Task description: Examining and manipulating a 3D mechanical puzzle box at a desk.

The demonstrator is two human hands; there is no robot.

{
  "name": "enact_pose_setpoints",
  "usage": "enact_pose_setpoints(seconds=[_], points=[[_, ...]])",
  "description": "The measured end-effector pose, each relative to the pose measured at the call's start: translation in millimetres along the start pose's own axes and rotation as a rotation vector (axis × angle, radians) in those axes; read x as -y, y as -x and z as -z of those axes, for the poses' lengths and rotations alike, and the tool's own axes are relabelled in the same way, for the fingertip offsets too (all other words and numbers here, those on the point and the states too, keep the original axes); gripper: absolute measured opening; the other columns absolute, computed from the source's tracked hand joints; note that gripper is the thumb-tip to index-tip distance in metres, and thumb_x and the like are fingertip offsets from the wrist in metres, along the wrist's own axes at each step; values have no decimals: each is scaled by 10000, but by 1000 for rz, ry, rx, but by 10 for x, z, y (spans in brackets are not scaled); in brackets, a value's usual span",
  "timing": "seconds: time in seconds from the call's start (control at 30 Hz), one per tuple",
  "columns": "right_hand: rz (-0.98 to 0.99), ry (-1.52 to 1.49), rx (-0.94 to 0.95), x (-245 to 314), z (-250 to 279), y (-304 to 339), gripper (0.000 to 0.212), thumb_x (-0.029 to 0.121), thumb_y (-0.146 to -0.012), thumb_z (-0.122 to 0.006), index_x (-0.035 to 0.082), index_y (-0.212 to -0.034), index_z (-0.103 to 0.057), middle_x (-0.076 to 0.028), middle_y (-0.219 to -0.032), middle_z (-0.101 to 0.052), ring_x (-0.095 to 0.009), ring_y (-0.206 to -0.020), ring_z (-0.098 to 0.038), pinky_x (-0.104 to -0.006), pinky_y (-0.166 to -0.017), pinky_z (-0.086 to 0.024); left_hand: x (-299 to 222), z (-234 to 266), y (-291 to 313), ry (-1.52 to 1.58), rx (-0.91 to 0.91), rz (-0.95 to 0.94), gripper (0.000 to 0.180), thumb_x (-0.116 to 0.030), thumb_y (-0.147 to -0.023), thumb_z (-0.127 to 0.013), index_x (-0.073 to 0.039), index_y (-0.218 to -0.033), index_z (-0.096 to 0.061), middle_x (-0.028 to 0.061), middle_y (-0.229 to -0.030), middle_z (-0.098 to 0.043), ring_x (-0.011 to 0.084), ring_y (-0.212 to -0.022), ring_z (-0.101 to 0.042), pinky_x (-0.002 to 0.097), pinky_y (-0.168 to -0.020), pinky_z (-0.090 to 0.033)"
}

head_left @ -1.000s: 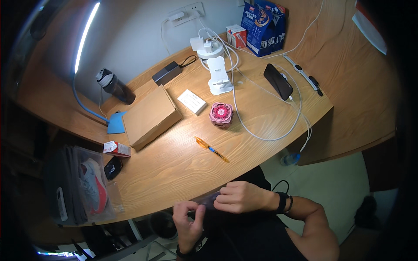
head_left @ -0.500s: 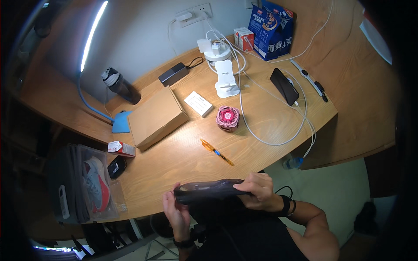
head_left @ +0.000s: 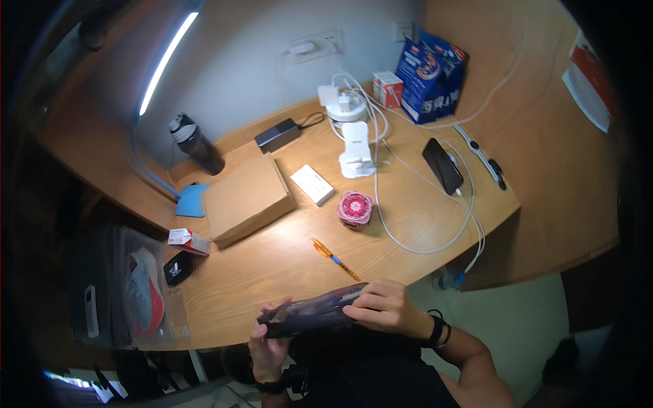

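Observation:
Between both hands, just past the desk's front edge, is a dark, partly see-through pouch (head_left: 316, 312), held lengthwise and tilted up toward the right. My left hand (head_left: 269, 343) grips its left end, thumb and fingers closed on the edge. At the other end, my right hand (head_left: 383, 309) has its fingers wrapped over the top. What the pouch holds inside cannot be made out. The nearest thing on the desk is an orange pen (head_left: 335, 259), lying just beyond my right hand.
On the wooden desk (head_left: 252, 272) are a cardboard box (head_left: 248, 197), a white box (head_left: 312, 185), a pink case (head_left: 355, 208), a white phone stand (head_left: 356, 153) and a phone (head_left: 443, 166) with cables. A shoe in a clear box (head_left: 146, 292) stands left, a dark bottle (head_left: 197, 144) behind.
The pouch has turned, so more of its broad side shows and its right end points higher. My left fingers have come over its upper edge. The view has shifted slightly.

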State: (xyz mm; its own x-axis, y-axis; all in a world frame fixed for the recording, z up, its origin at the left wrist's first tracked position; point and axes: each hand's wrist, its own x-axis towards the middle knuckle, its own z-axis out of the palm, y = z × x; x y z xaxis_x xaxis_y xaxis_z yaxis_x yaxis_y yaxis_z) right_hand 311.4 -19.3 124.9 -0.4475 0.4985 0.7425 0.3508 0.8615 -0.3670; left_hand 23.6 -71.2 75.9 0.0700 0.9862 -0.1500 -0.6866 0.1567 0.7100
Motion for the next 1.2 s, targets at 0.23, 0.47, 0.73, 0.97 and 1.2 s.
enact_pose_setpoints(seconds=[0.23,0.47,0.73,0.97,1.2], points=[[33,193,35,48,-29,-70,305,140,-746,-826,109,-1032,-724,-10,-1012,-676,-197,-975,-649,-373,-898,-466,-25,-40,-37,166,-41,28,332,-114,-774,-673,-95,-1058,-502,291,-1473,-510,405,-1332,-541,517,-1135,-458],[-715,-907,-103,-29,-135,-123,979,287,-897,-812,168,-1643,-190,-226,-1562,-373,-353,-1425,-440,-476,-1153,-435,11,-388,-33,126,-63,-382,442,-50,-623,-645,-108,-1013,-445,264,-1482,-485,456,-1401,-442,574,-1228,-313],[-1147,-1512,-46,-212,469,-505,681,60,-976,-645,62,-1582,-333,-144,-1483,-493,-274,-1310,-574,-405,-1122,-487,-337,-888,-113,-104,211,-444,578,-110,-642,-797,-102,-1125,-480,272,-1574,-364,479,-1407,-455,659,-1162,-404],[-461,-1321,-625,-255,1239,-892,536,74,-981,-645,14,-1481,-459,-175,-1395,-599,-298,-1274,-622,-454,-1113,-512,-535,-957,-250,-166,127,-508,726,-202,-805,-787,-94,-1440,-453,222,-1519,-452,401,-1314,-551,542,-970,-574],[92,-779,-1330,-961,2438,-1877,481,197,-1053,-619,47,-1479,-454,-173,-1456,-565,-281,-1299,-604,-427,-1071,-538,-66,-296,-308,-1151,136,-533,531,4,-938,-685,23,-1432,-491,172,-1490,-490,280,-1187,-629,381,-940,-569]])
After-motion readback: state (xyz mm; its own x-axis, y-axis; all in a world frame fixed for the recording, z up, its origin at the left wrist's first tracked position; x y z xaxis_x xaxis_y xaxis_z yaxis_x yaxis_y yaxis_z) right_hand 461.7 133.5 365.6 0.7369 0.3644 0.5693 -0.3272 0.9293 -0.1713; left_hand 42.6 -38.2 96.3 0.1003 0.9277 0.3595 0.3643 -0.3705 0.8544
